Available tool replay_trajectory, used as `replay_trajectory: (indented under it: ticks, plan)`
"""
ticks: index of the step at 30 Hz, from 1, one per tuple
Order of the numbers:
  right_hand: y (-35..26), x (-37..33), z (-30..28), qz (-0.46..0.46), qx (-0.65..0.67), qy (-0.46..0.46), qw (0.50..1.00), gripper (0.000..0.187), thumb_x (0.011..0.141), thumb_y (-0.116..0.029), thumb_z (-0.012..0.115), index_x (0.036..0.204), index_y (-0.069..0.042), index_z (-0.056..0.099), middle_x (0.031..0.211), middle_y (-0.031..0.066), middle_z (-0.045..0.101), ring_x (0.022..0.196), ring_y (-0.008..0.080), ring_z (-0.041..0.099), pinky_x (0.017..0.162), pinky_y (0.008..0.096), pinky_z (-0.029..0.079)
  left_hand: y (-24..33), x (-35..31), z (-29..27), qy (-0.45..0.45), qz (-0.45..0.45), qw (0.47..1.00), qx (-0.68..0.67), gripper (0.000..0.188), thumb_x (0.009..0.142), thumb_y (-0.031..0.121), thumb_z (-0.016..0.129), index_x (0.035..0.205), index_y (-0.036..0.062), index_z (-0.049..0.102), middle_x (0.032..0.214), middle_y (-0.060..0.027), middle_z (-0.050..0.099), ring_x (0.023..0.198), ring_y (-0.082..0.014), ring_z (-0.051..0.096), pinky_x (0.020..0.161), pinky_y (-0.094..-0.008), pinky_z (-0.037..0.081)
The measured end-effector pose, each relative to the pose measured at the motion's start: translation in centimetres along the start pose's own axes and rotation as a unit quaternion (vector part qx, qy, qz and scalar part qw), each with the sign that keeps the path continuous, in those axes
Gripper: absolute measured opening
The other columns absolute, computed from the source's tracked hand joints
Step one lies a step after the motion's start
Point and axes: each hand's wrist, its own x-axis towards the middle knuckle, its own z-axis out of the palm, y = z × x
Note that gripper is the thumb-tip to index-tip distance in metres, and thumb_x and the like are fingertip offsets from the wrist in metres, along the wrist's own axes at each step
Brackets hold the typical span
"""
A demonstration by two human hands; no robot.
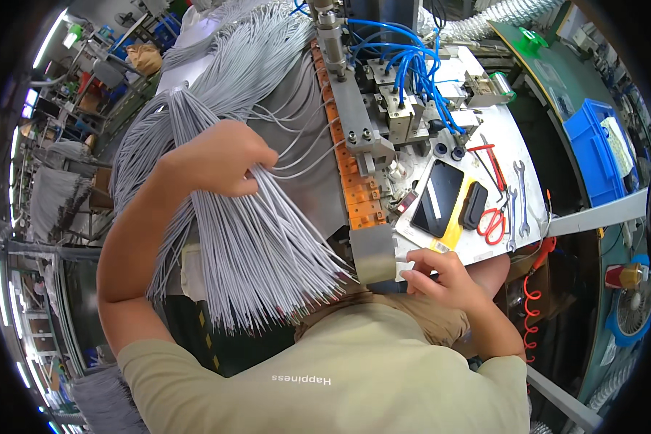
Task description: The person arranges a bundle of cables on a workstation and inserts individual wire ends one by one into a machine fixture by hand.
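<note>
Grey wire bundle, left of the orange rail, clamped in the left hand's fingers; right hand, fingers slightly apart, beside the metal plate. Beyond: blue-hosed machine; phone, black case on the worktop.

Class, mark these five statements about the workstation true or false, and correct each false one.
1. The left hand closes around a thick bundle of grey cables. True.
2. The right hand is holding the black rectangular phone. False: the phone lies apart from that hand, on the worktop side.
3. The thin flexible tubes on the metal machine are green. False: they are blue.
4. The black oblong case lies between the phone and the longer silver metal wrench. True.
5. The open blue plastic crate is to the left of the cables. False: it is far to their right.
</note>
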Motion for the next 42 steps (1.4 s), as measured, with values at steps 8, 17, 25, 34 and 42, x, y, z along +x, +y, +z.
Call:
replay_trajectory:
  ticks: [8, 17, 25, 34, 42]
  plan:
    - [0.8, 0.7, -1.0, 0.006, -0.013, -0.012, 1.0, 0.02, 0.092, -0.007, 0.066, 0.108, 0.004, 0.059, 0.063, 0.0078, 0.065, 0.055, 0.0116, 0.064, 0.052, 0.0253, 0.049, 11.7, 3.9, 6.1, 0.109, 0.072, 0.987, 0.09, 0.008, 0.076, 0.012, 0.063, 0.083, 0.0106, 0.059, 0.065, -0.004, 0.053, 0.065, -0.021, 0.059, 0.064, -0.0361, 0.048]
    - [1.4, 6.1, 3.5, -0.095, -0.004, 0.278, 0.956, 0.017, 0.092, -0.005, 0.067, 0.104, 0.003, 0.059, 0.068, 0.0069, 0.061, 0.056, 0.0139, 0.058, 0.049, 0.0274, 0.044, 7.3, 6.4, 7.1, 0.081, -0.132, 0.769, -0.621, 0.024, 0.089, 0.005, 0.063, 0.113, 0.0014, 0.064, 0.08, -0.0067, 0.068, 0.069, -0.0128, 0.066, 0.062, -0.0261, 0.052]
    - [-0.8, 9.4, 4.1, -0.217, -0.303, 0.288, 0.882, 0.013, 0.084, -0.001, 0.07, 0.093, -0.002, 0.061, 0.073, 0.0094, 0.058, 0.068, 0.0263, 0.054, 0.062, 0.0363, 0.042, 7.0, 6.7, 8.5, 0.184, -0.137, 0.766, -0.6, 0.025, 0.091, 0.017, 0.072, 0.11, 0.0013, 0.065, 0.076, -0.0033, 0.071, 0.054, -0.0071, 0.061, 0.051, -0.0235, 0.048]
    - [0.1, 11.8, 3.9, -0.211, -0.272, 0.271, 0.899, 0.015, 0.085, -0.004, 0.071, 0.097, -0.003, 0.063, 0.073, 0.0081, 0.059, 0.067, 0.0249, 0.053, 0.065, 0.0362, 0.041, 6.8, 6.4, 7.7, 0.136, -0.143, 0.779, -0.595, 0.018, 0.093, 0.014, 0.068, 0.105, 0.0021, 0.066, 0.074, -0.004, 0.07, 0.06, -0.0048, 0.06, 0.055, -0.0229, 0.047]
    - [-0.7, 9.7, 4.3, -0.194, -0.263, 0.308, 0.893, 0.014, 0.085, -0.003, 0.071, 0.097, -0.004, 0.064, 0.072, 0.0066, 0.059, 0.062, 0.0219, 0.054, 0.067, 0.0342, 0.04, 6.9, 6.3, 8.5, 0.202, -0.106, 0.814, -0.534, 0.016, 0.093, 0.014, 0.068, 0.102, 0.0014, 0.067, 0.075, -0.0023, 0.07, 0.059, -0.0088, 0.06, 0.057, -0.0238, 0.047]
